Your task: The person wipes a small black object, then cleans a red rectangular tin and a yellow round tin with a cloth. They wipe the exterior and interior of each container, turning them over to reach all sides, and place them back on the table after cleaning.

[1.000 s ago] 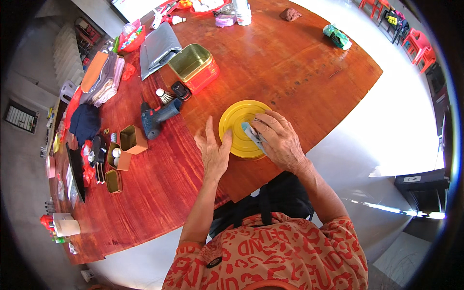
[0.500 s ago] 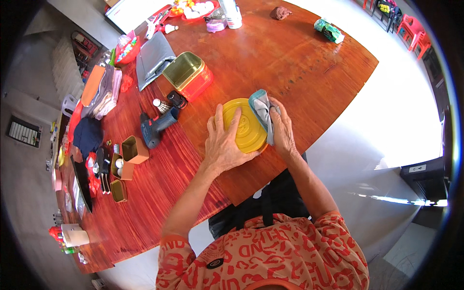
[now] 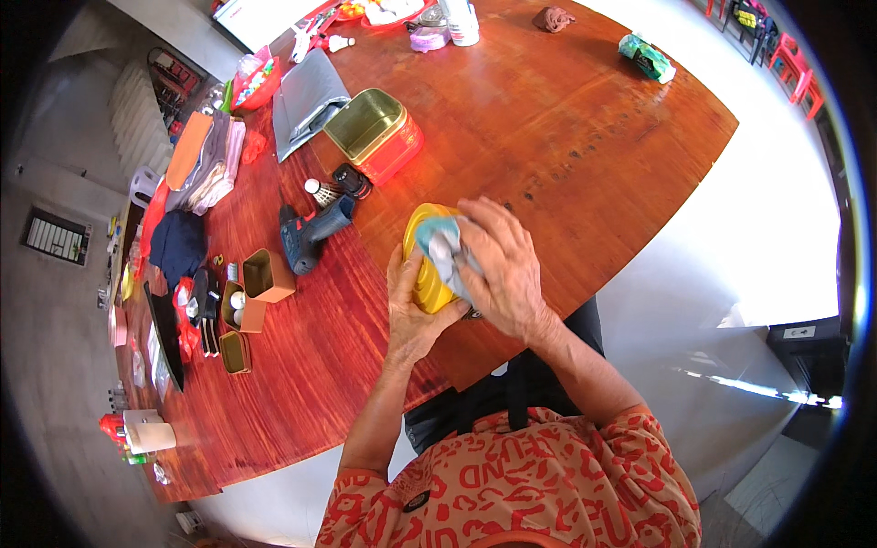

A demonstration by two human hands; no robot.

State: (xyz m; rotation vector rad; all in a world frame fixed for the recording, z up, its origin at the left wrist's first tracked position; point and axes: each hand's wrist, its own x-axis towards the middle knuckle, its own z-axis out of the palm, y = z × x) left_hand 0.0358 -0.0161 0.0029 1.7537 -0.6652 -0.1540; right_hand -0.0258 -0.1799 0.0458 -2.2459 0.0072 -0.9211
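My left hand (image 3: 416, 315) is closed around the lower left side of a round yellow lid (image 3: 422, 219), thumb and fingers on its rim. The lid is tilted, its ringed face turned toward the right; whether a tin lies beneath it is mostly hidden. A bunched grey and teal cloth (image 3: 444, 251) is pressed against that face by my right hand (image 3: 502, 265), which is closed on it. Both hands work just above the near edge of the wooden table (image 3: 566, 164). Beyond them stands an open, square red tin (image 3: 398, 157) with a gold inside.
Left of my hands lie a cordless drill (image 3: 306, 237), a shuttlecock (image 3: 320, 191) and a black battery-like block (image 3: 352, 181). Small open brown boxes (image 3: 269, 279) stand farther left, near folded cloths (image 3: 215, 164). A green packet (image 3: 647, 58) lies far right.
The yellow lid has gone from lying nearly flat to tilted. My right hand has moved the cloth from its right rim onto its face; my left hand now grips the side.
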